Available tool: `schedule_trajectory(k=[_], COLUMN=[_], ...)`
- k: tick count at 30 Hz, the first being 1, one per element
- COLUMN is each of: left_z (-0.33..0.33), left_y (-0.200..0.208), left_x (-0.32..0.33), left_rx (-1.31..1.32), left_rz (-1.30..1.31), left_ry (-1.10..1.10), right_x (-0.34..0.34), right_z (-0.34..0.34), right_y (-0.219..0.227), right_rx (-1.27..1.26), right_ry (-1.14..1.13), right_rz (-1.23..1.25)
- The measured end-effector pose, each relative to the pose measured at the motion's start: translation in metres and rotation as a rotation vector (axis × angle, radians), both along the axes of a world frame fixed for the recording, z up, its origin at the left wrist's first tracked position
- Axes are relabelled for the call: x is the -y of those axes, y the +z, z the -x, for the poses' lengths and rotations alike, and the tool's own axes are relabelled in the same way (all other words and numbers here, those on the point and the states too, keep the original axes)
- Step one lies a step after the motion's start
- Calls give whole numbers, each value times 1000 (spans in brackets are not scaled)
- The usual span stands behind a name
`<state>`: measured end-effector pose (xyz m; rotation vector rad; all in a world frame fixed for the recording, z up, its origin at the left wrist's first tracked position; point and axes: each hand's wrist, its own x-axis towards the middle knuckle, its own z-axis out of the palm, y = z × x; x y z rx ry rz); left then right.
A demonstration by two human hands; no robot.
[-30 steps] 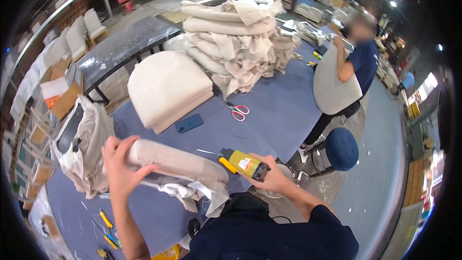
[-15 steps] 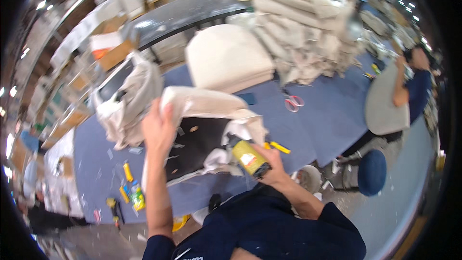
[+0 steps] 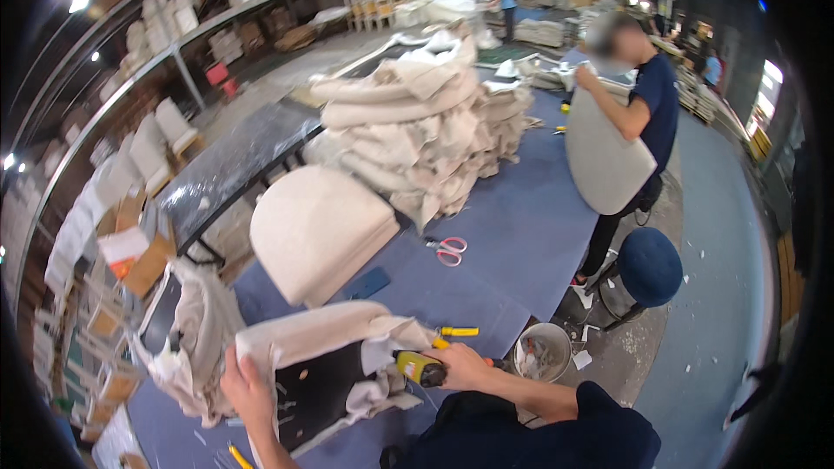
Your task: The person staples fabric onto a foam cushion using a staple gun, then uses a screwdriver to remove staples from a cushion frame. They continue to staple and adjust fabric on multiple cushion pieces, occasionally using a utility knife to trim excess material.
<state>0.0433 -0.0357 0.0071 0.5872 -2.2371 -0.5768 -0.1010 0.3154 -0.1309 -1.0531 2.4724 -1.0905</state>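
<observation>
Upholstered piece (image 3: 326,327): beige padded rim, black centre. Left hand (image 3: 247,386): gripping its left edge. Right hand (image 3: 462,366): clasped round yellow-black tool (image 3: 420,369).

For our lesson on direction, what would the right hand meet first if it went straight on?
Probably the loose pale cloth just ahead of the yellow tool in the right hand; depth is unclear.

A blue stool (image 3: 650,267) stands near a pale bucket (image 3: 559,341), white scraps (image 3: 582,360) lying on the floor (image 3: 627,343) between.
</observation>
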Motion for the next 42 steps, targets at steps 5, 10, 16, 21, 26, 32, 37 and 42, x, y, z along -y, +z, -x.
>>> schedule_trajectory(k=[5,10,16,21,26,32,37,42], left_z=[-5,0,33,50,60,68,61,55], left_y=[-4,-7,11,9,8,-3,8,19], left_x=[-3,-13,-39,-39,-41,-27,-29,-48], left_rx=[60,65,176,147,116,89,220,98], left_rz=[-36,-3,1,97,52,104,46,-70], left_ry=[-14,-44,-75,-131,-209,-227,-158,-211], right_x=[-81,-128,-127,-119,-118,-127,-121,-117], right_z=[13,-7,-15,39,45,-2,-28,18], right_y=[-110,-169,-183,-188,-176,-213,-189,-212], right_rx=[169,325,411,273,315,390,593,299], right_ry=[-407,-519,-540,-615,-667,-613,-519,-686], right_rz=[-301,-452,-362,-227,-178,-187,-218,-292])
